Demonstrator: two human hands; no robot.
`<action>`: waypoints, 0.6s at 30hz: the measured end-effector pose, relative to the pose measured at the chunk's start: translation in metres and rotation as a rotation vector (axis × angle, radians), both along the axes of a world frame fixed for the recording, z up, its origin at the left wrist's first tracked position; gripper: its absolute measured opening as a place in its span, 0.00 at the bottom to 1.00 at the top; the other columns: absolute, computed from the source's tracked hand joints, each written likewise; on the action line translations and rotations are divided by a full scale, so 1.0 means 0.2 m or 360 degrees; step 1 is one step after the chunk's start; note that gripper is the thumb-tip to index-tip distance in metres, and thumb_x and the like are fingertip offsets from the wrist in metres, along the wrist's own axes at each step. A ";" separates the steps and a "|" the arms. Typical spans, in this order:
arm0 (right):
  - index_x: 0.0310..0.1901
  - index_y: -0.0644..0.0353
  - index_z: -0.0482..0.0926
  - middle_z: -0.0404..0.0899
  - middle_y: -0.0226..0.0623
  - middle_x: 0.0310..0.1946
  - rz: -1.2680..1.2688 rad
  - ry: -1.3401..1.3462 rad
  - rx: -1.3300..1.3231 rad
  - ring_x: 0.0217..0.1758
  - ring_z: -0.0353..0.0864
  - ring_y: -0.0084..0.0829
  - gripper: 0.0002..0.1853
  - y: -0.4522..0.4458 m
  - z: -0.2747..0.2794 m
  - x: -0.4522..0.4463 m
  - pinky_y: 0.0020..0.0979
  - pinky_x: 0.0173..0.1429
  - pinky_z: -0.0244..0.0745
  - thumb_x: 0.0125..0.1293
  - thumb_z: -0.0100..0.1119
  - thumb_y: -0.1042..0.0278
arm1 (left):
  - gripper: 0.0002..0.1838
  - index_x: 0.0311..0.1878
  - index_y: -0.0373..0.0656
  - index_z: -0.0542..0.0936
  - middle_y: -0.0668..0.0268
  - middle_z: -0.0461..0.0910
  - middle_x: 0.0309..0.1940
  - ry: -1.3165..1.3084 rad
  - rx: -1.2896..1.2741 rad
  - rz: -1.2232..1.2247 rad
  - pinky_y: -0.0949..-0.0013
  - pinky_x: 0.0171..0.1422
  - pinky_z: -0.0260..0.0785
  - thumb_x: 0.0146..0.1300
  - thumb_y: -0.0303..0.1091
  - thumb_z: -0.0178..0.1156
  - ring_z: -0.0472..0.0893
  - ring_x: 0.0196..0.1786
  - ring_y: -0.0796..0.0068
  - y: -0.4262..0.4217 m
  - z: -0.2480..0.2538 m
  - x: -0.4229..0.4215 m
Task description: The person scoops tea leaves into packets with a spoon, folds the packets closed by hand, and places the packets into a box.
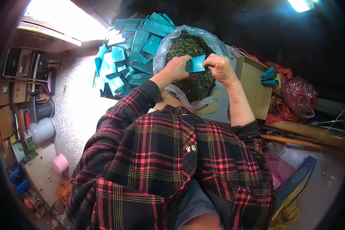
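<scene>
A small blue packet (pixel 196 64) is held up over a clear plastic bag (pixel 167 43) full of dried, dark green leaves (pixel 197 82) that look like tea. My left hand (pixel 175 69) grips the packet's left end, fingers closed. At its right end, my right hand (pixel 220 69) has thumb and fingers pinched together against the packet's edge. Those fingertips partly cover that edge, so whether the packet is unsealed cannot be made out. Left of the bag lies a big heap of similar blue packets (pixel 141 44), some flat and some overlapping.
An open cardboard box (pixel 253 86) stands right of the bag, with several blue packets (pixel 270 76) at its far side. Red plastic bags (pixel 299 96) sit beyond it. Shelves with a grey-white appliance (pixel 42 130) and a pink container (pixel 60 164) are at the left.
</scene>
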State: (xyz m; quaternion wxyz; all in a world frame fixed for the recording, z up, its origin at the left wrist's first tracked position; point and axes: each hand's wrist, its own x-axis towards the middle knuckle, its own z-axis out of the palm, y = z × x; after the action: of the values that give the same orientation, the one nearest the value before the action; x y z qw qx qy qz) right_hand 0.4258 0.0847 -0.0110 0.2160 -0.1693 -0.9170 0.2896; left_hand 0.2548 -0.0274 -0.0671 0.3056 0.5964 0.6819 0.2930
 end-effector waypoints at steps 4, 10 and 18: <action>0.24 0.57 0.76 0.75 0.34 0.24 0.0219 -0.0201 0.0404 0.32 0.79 0.37 0.05 0.01 0.15 -0.10 0.35 0.35 0.75 0.48 0.56 0.80 | 0.32 0.46 0.40 0.75 0.52 0.80 0.38 -0.0131 0.0050 0.0093 0.56 0.49 0.71 0.38 0.42 0.75 0.79 0.44 0.50 0.00 -0.01 0.04; 0.22 0.55 0.74 0.74 0.32 0.26 0.0447 -0.0404 0.0839 0.35 0.78 0.35 0.03 -0.01 0.33 -0.18 0.35 0.36 0.76 0.48 0.57 0.75 | 0.31 0.44 0.42 0.72 0.53 0.79 0.37 -0.0288 0.0172 0.0210 0.57 0.48 0.71 0.38 0.42 0.76 0.79 0.44 0.51 0.01 -0.05 0.07; 0.22 0.56 0.73 0.72 0.33 0.25 0.0370 -0.0327 0.0977 0.32 0.77 0.33 0.03 -0.04 0.44 -0.17 0.33 0.34 0.75 0.48 0.57 0.75 | 0.32 0.47 0.42 0.73 0.53 0.79 0.40 -0.0294 0.0074 0.0239 0.58 0.50 0.71 0.39 0.43 0.76 0.79 0.46 0.51 -0.04 -0.04 0.03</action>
State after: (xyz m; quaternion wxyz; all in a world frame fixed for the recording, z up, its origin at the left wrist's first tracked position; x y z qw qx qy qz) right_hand 0.3927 0.0763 0.0773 0.1291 -0.0191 -0.9914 0.0042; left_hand 0.2614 -0.0347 -0.0755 0.3305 0.5209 0.6867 0.3845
